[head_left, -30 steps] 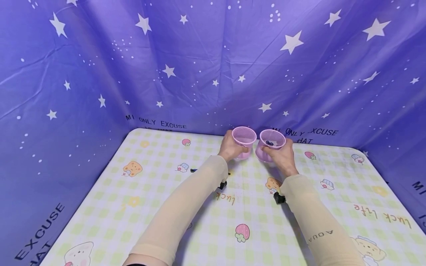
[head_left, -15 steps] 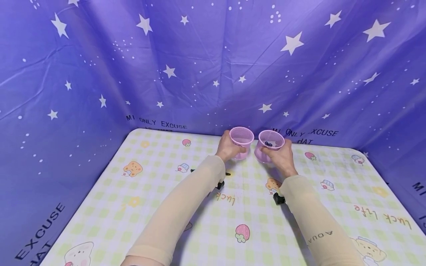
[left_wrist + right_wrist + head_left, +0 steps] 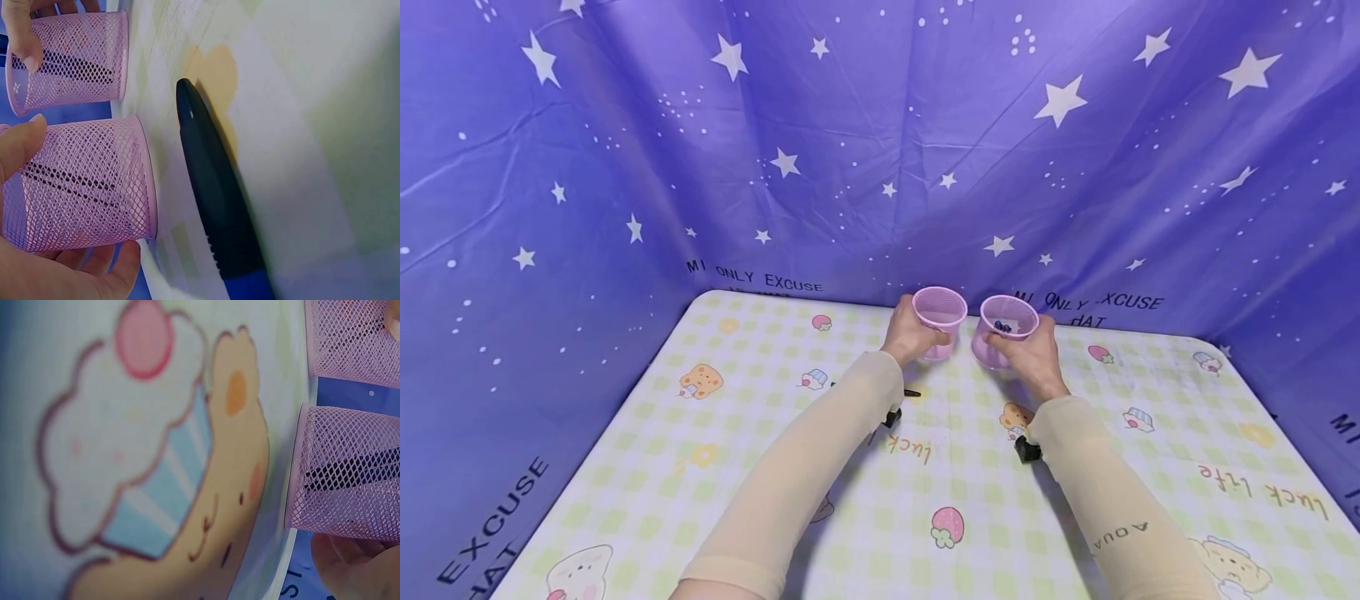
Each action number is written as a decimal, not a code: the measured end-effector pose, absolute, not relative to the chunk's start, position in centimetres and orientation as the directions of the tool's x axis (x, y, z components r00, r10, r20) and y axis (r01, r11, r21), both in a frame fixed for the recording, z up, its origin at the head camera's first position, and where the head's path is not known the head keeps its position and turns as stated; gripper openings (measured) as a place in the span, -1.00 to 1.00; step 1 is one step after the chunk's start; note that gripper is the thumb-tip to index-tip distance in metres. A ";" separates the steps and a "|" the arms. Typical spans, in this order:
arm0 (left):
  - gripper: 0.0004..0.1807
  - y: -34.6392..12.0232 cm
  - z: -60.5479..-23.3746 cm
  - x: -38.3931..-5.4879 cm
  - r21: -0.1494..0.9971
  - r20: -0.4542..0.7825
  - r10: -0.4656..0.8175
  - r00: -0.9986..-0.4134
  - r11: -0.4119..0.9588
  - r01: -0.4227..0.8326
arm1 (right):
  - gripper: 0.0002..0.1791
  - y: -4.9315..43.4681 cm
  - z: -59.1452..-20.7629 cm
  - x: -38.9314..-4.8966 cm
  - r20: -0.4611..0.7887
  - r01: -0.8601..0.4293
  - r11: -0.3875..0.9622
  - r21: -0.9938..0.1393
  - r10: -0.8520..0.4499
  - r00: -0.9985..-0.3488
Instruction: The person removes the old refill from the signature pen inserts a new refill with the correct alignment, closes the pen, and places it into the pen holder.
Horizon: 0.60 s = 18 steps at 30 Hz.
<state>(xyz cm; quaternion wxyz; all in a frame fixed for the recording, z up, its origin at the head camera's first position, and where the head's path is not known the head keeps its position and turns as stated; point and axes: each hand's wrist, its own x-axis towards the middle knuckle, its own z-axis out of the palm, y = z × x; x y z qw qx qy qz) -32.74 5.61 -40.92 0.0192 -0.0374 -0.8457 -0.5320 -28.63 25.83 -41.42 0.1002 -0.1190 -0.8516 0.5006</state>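
Note:
Toward the table's far edge, my left hand (image 3: 912,335) grips a pink mesh pen holder (image 3: 942,307), thumb on the near side and fingers around the back. My right hand (image 3: 1037,354) holds a matching pink pen holder (image 3: 987,350) in the same way, just to the right. Both stand upright, a narrow gap between them. Dark blue pen ends (image 3: 1002,326) show inside the right one, and dark rods (image 3: 350,472) appear through its mesh. Thin dark lines cross the left holder's mesh in the left wrist view. A pen (image 3: 219,187), black-capped with a blue body, lies below my left wrist.
The table (image 3: 647,467) wears a checked cloth with printed cakes and strawberries. A purple star-patterned curtain (image 3: 880,125) hangs right behind its far edge and along both sides. Black wrist mounts (image 3: 1027,450) sit under the sleeves.
Both hands have shifted slightly left with their pen holders, the left one more, so the gap between the rims has widened a little. Both grips stay the same.

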 end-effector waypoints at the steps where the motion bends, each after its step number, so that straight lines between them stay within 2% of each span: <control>1: -0.09 5.6 -40.9 -32.7 0.899 0.072 0.044 -0.996 0.431 0.084 | 0.06 25.8 -41.4 -28.6 0.051 0.103 0.471 -0.876 0.302 -0.952; 18: -0.09 5.0 -41.0 -32.9 0.888 0.086 0.048 -0.995 0.448 0.099 | 0.09 25.6 -41.5 -28.7 0.052 0.090 0.473 -0.876 0.278 -0.959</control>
